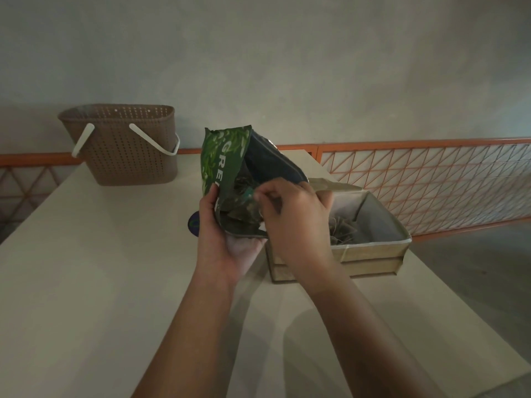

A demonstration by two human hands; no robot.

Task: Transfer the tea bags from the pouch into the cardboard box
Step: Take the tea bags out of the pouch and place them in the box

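A green tea pouch (222, 156) is held open above the table, tilted with its mouth toward me. My left hand (224, 237) grips the pouch from below, thumb on its printed front. My right hand (293, 214) reaches into the mouth and pinches a tea bag (244, 209) among several dark ones inside. Just to the right stands the open cardboard box (373, 248), with several tea bags (342, 229) lying on its floor. My right wrist hides the box's near left corner.
A brown perforated plastic basket (126, 156) with white handles stands at the table's far left. A small dark round object (194, 224) lies behind my left hand. An orange wire railing (431, 179) runs behind the pale table (86, 268), whose right edge drops off beyond the box.
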